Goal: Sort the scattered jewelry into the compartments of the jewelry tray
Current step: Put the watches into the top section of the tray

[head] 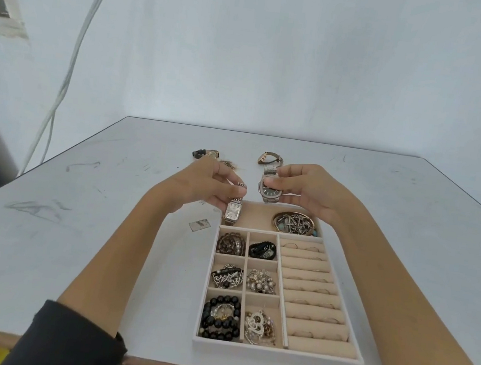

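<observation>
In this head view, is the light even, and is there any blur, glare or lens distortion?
Head view: soft, even light, with only faint shadows on the table. Wide-angle stretch enlarges the forearms toward the bottom corners. The left border is soft. The rectangular watch in the left hand has a pale, washed-out dial. The rings in the tray are too small to see clearly.

Four wristwatches: a rectangular-faced watch [233, 211] and a dark-dialled steel watch [269, 190] at centre frame, and a black-strapped watch [205, 154] and a tan-strapped watch [270, 158] above them. Two hands, the left hand [202, 183] and right hand [308, 190], one watch in each. One jewelry tray [273, 353], lower centre, has six small square compartments [262, 264], one long compartment [256, 217] across its top and one ring-roll section [312, 282] at right. One small flat plate [199, 225] lies left of the tray.
</observation>
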